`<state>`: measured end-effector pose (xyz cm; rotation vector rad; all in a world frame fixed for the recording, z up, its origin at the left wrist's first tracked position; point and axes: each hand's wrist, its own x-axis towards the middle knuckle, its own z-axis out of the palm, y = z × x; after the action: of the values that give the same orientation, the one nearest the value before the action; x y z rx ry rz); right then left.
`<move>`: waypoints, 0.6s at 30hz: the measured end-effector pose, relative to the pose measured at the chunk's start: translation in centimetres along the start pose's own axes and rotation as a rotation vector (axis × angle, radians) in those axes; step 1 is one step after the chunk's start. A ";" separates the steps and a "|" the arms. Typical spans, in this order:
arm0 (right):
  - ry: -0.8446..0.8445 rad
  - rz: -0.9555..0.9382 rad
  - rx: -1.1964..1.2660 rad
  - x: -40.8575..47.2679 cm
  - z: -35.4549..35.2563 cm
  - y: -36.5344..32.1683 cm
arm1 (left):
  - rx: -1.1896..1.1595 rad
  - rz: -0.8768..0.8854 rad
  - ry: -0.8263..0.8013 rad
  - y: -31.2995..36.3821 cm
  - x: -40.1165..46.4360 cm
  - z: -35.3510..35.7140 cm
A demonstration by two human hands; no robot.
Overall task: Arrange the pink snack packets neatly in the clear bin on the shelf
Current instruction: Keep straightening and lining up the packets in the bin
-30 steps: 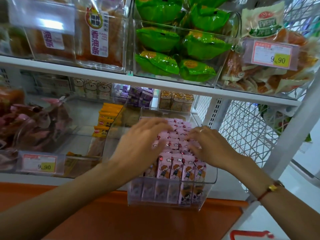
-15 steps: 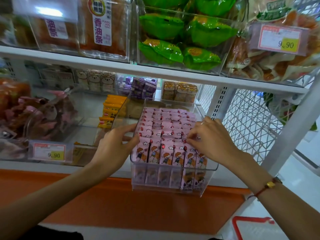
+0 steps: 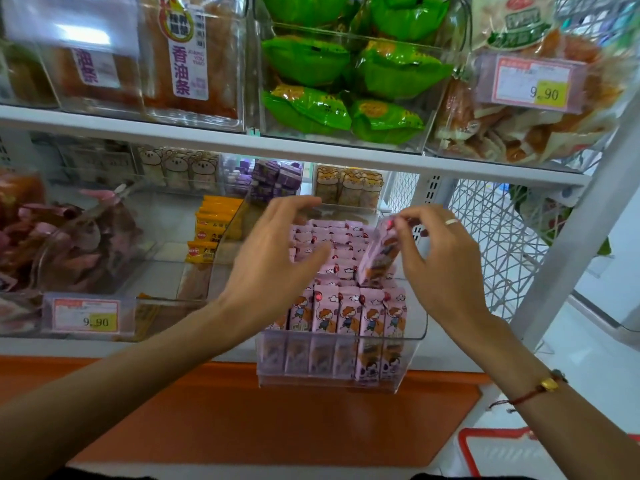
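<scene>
Pink packet (image 3: 379, 252), one, pinched by right hand (image 3: 440, 261); left hand (image 3: 273, 261) spread over clear bin (image 3: 410, 344).

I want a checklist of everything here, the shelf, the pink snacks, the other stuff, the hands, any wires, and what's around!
Surface: white shelf, orange ledge below.
Job's things: clear bin with pink packets standing in rows; one lifted packet, tilted.
Clutter: yellow packets, green packets, price tag.
Grippers: right hand pinches the lifted packet; left hand open over the rows.
Cables: nothing seen.
Surroundings: white wire mesh, red basket.
</scene>
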<state>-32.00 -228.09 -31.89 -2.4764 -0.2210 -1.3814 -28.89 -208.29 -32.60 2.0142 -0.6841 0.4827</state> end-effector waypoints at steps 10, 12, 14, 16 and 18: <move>-0.060 0.733 0.864 -0.7 -0.6 -2.4 | -0.241 0.089 -0.029 0.8 -1.9 2.0; -0.070 0.838 0.951 -0.9 -0.5 -2.3 | -0.255 0.069 -0.053 0.8 -2.2 2.0; -0.065 0.892 1.000 -1.0 -0.4 -2.3 | -0.173 0.102 -0.078 0.7 -2.4 2.1; -0.069 0.916 1.049 -1.0 -0.5 -2.1 | -0.122 0.115 -0.079 0.4 -2.5 2.2; -0.120 0.907 1.098 -1.0 -0.7 -1.9 | -0.199 0.049 -0.078 0.3 -2.4 2.2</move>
<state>-33.63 -226.52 -32.06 -1.3906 0.1101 -0.4714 -30.82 -209.66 -34.90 1.8403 -0.7996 0.3515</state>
